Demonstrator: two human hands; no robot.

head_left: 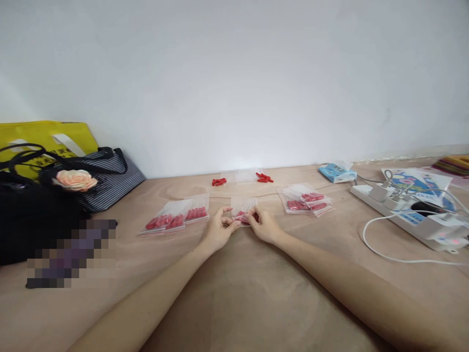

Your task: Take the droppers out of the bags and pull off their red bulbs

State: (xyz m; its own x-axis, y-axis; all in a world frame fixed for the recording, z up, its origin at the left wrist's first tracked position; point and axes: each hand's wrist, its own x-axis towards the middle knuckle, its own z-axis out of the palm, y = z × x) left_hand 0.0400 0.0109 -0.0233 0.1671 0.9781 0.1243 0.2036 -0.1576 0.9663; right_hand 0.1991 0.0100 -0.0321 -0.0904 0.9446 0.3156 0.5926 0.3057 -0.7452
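Note:
In the middle of the table a small clear zip bag (244,203) with red pieces in it lies between my hands. My left hand (221,229) pinches the near left edge of this bag, thumb and forefinger together. On its right side my right hand (263,225) grips the near edge, the fingers partly covering the red pieces. Filled bags (176,215) of red pieces lie to the left, and more filled bags (306,199) to the right. Behind my hands are two small heaps of loose red pieces (219,182), (264,178) beside flat clear bags (245,176).
On the right stand a white power strip (399,215) with plugs and cables, and a blue tissue pack (337,172). A black bag (36,220), a striped bag (110,176) and a yellow bag (78,129) fill the left. A white wall (234,88) closes off the back.

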